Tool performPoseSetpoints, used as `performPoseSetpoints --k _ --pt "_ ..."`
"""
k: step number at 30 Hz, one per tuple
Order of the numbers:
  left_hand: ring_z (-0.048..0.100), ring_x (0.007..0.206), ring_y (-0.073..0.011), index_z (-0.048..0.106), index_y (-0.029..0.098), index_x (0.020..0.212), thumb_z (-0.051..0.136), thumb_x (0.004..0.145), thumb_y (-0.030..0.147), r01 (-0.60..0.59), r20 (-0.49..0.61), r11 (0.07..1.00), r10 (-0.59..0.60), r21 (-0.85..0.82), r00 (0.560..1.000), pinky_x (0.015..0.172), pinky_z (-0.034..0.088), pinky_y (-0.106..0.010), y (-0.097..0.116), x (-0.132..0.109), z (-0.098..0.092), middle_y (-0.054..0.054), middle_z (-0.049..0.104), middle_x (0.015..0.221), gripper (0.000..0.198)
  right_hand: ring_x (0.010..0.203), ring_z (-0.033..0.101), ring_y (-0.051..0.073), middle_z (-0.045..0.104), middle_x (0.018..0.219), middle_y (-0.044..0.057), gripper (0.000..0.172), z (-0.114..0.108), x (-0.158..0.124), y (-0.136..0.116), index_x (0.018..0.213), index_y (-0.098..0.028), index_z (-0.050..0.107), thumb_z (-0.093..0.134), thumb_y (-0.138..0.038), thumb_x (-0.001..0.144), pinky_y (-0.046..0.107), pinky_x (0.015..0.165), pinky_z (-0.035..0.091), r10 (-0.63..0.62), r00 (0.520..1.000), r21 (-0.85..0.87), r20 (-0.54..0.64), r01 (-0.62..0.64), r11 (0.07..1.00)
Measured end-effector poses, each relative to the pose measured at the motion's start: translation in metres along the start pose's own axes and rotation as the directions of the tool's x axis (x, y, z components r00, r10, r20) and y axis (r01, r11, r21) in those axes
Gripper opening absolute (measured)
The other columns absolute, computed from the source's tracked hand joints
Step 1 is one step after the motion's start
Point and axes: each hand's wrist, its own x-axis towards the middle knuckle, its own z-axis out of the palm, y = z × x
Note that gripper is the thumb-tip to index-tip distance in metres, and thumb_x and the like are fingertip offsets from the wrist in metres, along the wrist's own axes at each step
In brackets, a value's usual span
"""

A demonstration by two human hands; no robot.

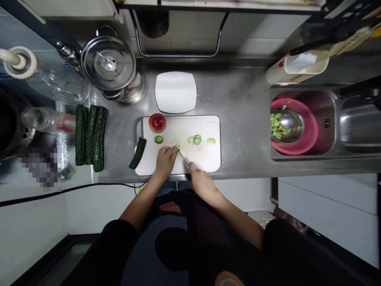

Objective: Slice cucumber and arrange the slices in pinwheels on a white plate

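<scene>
My left hand (166, 161) is closed on a small piece of cucumber (177, 148) above the white cutting board (208, 159). In my right hand (202, 180) is a knife (183, 158), its blade reaching up to that piece. Cucumber slices (196, 139) lie right of centre on the board, with a single slice (211, 141) farther right. A small green stack of slices (158, 139) sits left of centre. At the board's left edge rests a cut length of cucumber (138, 153). A small red bowl (157, 123) stands at the upper left.
Behind the board is a white plate (175, 92). Several whole cucumbers (89, 137) lie to the left, near a lidded steel pot (108, 63) and a glass jar (44, 119). The sink (327, 139) at right holds a pink basin (312, 127) with a metal bowl (294, 123).
</scene>
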Motion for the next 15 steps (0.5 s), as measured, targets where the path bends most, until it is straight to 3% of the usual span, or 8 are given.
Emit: performPoseSetpoints --k 15 --pt "0.061 0.096 -0.0210 0.068 0.023 0.104 0.060 0.084 0.019 0.009 0.011 1.000 -0.008 -0.012 1.000 0.089 0.050 -0.036 -0.0004 0.0007 -0.0008 -0.007 0.064 0.097 0.022 0.096 0.068 0.020 0.070 0.100 0.014 0.049 0.0048 0.0067 -0.0026 0.131 -0.015 0.041 0.027 0.003 0.087 0.026 0.075 0.048 0.017 1.000 0.036 0.008 -0.018 0.999"
